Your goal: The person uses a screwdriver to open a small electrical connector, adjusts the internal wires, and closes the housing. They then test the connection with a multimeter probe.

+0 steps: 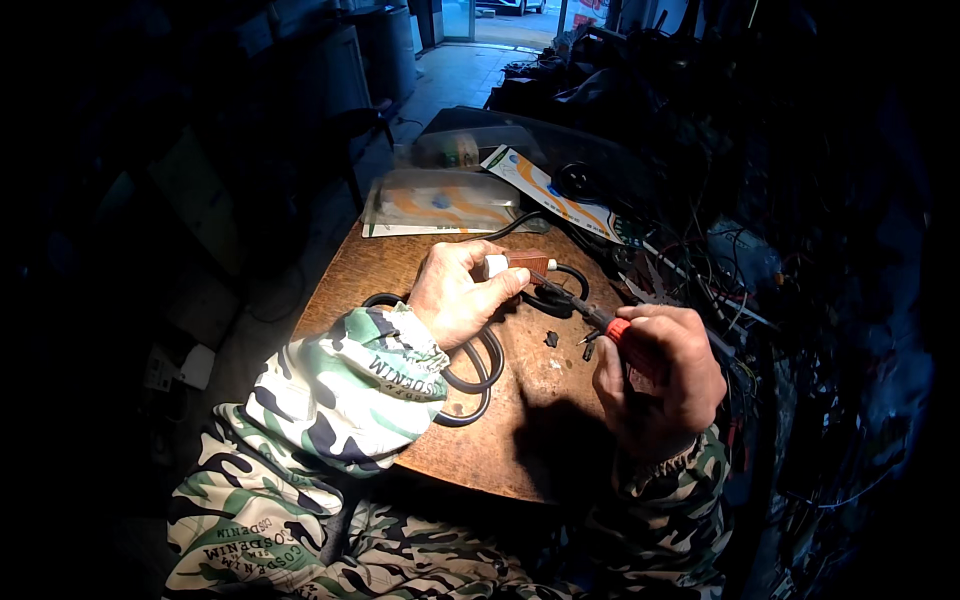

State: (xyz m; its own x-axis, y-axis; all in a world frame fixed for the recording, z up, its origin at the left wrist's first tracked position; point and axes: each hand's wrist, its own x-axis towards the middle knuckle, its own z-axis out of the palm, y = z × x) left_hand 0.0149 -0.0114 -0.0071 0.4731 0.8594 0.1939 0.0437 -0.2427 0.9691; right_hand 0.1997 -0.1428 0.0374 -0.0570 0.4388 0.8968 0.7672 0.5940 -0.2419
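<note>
Head view: brown connector with pale ends, held up over the wooden table; landmark for all places below.
Left hand: closed on the connector's left end, thumb along its near face.
Right hand: wrapped round the red-and-black handle of a screwdriver, to the right of and nearer the wearer than the connector.
Screwdriver tip: directed at the connector's near face, close to the left thumb; actual contact cannot be told.
Black cable: leaves the connector's right end; more loops lie on the near-left side of it.
Small black parts: loose on the wood, nearer the wearer than the connector.
Pliers: right of the connector, beside tangled wires.
Packaging: clear blister pack and printed card, both beyond the connector.
Risk, slip: the tip could skid into the left thumb, if pressed off-axis.
Risk, twist: the connector may roll in the fingers under torque, since only the left hand appears to support it.
Risk, loss: a dragged cable loop could sweep small parts away.
</note>
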